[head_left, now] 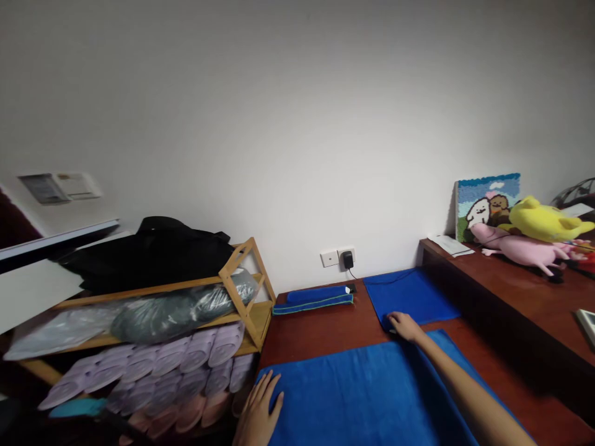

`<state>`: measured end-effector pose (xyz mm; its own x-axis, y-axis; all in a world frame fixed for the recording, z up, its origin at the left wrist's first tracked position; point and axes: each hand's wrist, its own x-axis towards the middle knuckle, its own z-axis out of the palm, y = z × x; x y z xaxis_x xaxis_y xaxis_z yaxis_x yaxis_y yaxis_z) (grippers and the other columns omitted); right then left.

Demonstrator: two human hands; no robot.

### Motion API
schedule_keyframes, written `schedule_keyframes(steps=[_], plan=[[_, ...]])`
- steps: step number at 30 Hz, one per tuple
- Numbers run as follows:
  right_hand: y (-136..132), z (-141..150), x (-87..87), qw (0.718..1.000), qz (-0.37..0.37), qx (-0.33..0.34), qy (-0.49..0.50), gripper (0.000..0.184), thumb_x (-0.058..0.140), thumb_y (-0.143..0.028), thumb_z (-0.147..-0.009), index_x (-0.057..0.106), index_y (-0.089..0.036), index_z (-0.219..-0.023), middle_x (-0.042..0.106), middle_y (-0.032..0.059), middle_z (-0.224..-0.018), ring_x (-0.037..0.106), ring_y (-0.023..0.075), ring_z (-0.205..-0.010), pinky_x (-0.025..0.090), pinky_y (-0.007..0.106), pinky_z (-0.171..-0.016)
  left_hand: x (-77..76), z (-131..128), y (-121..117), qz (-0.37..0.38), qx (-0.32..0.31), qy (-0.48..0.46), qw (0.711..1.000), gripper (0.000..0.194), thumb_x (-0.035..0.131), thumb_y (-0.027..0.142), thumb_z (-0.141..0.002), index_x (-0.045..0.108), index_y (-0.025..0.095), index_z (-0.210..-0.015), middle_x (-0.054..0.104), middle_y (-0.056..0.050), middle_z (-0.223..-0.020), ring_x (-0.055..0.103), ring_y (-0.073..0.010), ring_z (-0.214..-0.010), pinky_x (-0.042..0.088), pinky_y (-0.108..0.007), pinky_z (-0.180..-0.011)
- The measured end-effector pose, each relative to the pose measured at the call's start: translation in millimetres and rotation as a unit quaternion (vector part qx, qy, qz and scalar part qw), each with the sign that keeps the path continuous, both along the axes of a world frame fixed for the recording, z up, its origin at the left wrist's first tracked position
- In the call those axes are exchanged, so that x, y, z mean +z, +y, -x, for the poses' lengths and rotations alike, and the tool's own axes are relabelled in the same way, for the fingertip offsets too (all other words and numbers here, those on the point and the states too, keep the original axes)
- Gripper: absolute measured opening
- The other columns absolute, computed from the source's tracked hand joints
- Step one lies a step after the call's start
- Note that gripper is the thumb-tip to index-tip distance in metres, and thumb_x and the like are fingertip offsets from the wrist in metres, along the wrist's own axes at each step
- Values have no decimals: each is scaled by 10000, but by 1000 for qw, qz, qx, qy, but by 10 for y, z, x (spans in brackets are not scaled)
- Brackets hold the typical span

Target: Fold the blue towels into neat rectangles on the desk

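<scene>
A large blue towel [344,390] lies spread over the reddish-brown wooden tabletop. My left hand [260,409] rests on its left edge, fingers stretched out and holding nothing. Farther back, against the wall, a smaller blue cloth [413,294] lies flat. My right hand [405,326] reaches across the large towel, its fingers curled closed on the near left corner of that smaller cloth. A small pale bit shows under the fingertips, too small to make out. To the left at the back lie a folded blue cloth [316,295] and a blue strip with green edging [313,305].
A wooden rack [248,297] on the left holds rows of lilac slippers [171,354], bagged items and a black bag [158,254]. A black plug [348,259] sits in the wall socket. The raised right surface carries plush toys [520,248] and a picture [488,201].
</scene>
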<state>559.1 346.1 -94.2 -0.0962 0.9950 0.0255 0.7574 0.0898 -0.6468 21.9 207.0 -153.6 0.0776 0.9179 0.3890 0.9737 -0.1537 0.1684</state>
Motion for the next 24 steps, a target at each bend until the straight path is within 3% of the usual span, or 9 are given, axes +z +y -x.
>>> schedule_keyframes(steps=[2,5,10,13,18,21,24], plan=[[-246,136,14,999,-8,41,-13,398,452,-303,-919,789,-217,-1113,776,101,-1222,676,238,-1175,464,329,-1057,20,-15,-1,3,3,4,1000,545,414,522,-1013,634,273,-1445,593,-33,-1553,512,-266,-1464,435,-471,-1223],[-724,373,-28,996,-45,75,-35,439,446,-306,-942,750,-240,-1251,723,90,-1347,621,236,-1274,424,348,-1126,23,-18,17,13,2,14,1000,557,395,514,-1018,582,303,-1498,556,-21,-1586,487,-261,-1484,419,-469,-1230],[-1307,674,-159,987,-65,90,-116,563,370,-480,-1027,535,-314,-1539,453,52,-1656,380,290,-1537,239,519,-1280,42,-41,54,55,14,41,998,587,365,523,-1025,513,308,-1551,488,-48,-1637,418,-268,-1527,364,-508,-1250],[-1357,712,-164,985,-37,85,-144,593,320,-538,-1043,432,-357,-1597,350,17,-1708,261,275,-1595,172,549,-1299,132,-95,48,95,31,55,993,610,362,526,-1026,479,283,-1574,441,-79,-1665,380,-280,-1547,335,-511,-1259],[-1237,758,-119,984,-26,57,-166,594,355,-489,-1026,447,-330,-1592,370,34,-1699,287,267,-1586,187,530,-1297,281,-170,47,131,57,75,987,610,380,519,-1021,500,265,-1562,449,-103,-1660,419,-270,-1528,343,-475,-1247],[-1174,844,-153,985,-44,48,-161,619,366,-491,-1020,429,-299,-1605,353,39,-1705,272,270,-1591,185,522,-1300,262,-167,64,104,58,74,990,595,361,504,-1028,542,243,-1531,517,-103,-1615,455,-268,-1504,347,-480,-1245],[-1130,840,-247,985,-31,55,-163,641,325,-526,-1031,388,-290,-1624,306,26,-1717,225,261,-1606,169,517,-1307,190,-145,72,107,66,58,990,617,364,516,-1031,504,229,-1559,441,-104,-1665,380,-274,-1549,299,-490,-1272]])
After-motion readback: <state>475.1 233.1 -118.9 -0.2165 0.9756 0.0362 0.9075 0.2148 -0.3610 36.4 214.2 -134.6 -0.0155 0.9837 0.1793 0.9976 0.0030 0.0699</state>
